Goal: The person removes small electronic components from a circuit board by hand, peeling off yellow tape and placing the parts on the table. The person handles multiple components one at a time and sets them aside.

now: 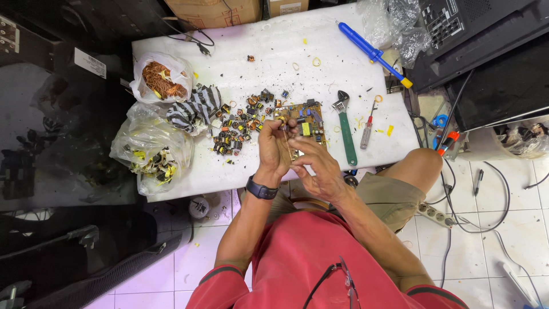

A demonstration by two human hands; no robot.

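In the head view, the person sits at a white foam-topped table (274,63) and works a small part free: the step in hand looks like stripping or pulling apart a salvaged component, and the next move seems to call for a firm pinch and a steady pull.

The left hand (275,150) is closed around a thin brownish rod-like piece (285,137), its fingers (284,127) curled tight on it. The right hand (316,167) lies just below and against the left, its fingers half bent and pinching the lower end of the same piece; what exactly it grips is too small to tell.

Just beyond the fingertips lies a brown circuit board with yellow and black parts (306,123). To their left spreads a heap of small dark coil components (237,130); to their right, a green-handled adjustable wrench (345,129).
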